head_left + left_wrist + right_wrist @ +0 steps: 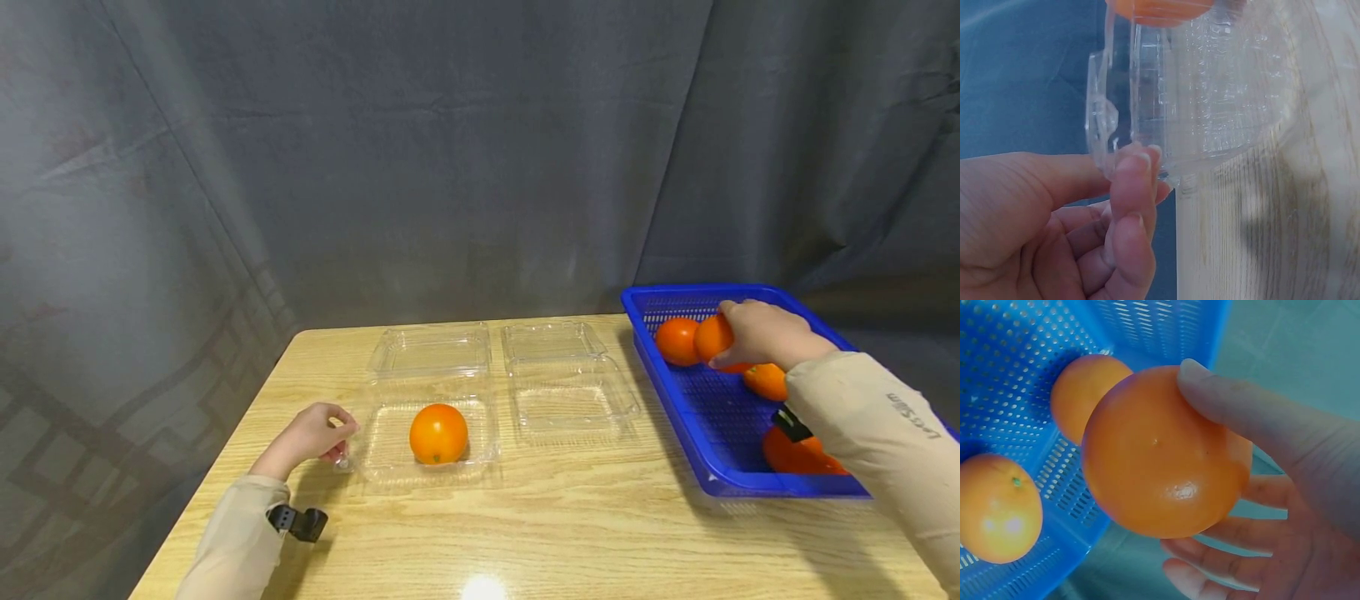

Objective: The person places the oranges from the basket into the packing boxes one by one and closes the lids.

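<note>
My left hand (318,432) pinches the near left corner of an opened clear plastic clamshell container (386,437) between thumb and fingertips. Its thin edge (1110,119) shows up close in the left wrist view. One orange (438,433) sits inside this container's near half. Over at the right, my right hand (768,332) grips another orange (1163,453), thumb on one side and fingers round the other. That orange is held up in the blue basket (678,417), close to a further orange (677,342).
A second opened clear container (570,404) lies between the first one and the basket. More oranges, such as one orange (765,382), lie in the basket, partly behind my right arm. A dark grey curtain (450,167) hangs behind the wooden table (570,517).
</note>
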A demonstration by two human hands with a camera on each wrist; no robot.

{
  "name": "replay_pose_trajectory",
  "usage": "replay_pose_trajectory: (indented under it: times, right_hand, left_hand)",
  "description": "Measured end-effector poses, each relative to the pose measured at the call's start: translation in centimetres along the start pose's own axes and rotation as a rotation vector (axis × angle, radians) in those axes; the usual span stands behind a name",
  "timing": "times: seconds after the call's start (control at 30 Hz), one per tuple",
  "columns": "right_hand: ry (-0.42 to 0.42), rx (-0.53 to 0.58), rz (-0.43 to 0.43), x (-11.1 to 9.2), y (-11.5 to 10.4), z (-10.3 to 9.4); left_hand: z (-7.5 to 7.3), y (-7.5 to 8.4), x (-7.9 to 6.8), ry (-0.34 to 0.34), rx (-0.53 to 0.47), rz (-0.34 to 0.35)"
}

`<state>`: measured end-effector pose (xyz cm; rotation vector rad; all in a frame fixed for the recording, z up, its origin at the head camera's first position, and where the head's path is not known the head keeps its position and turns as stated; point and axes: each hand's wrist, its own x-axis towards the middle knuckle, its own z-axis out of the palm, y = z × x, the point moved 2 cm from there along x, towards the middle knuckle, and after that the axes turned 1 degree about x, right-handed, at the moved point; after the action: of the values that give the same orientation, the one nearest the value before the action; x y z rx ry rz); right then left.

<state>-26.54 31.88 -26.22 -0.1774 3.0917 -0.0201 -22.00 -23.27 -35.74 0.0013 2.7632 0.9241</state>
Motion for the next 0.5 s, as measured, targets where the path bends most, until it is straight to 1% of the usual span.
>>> replay_pose_trajectory:
  times: [0.27,0.5]
  right_hand:
    - [0.029,0.002,-0.017,-0.4,-0.9,-0.4]
    - [0.026,0.017,-0.018,-0.7,-1.6,-0.6]
  left_hand:
    - [0.0,0.0,0.0,0.000,-0.001,0.007]
    - [0.0,0.0,0.0,-0.001,-0.008,0.004]
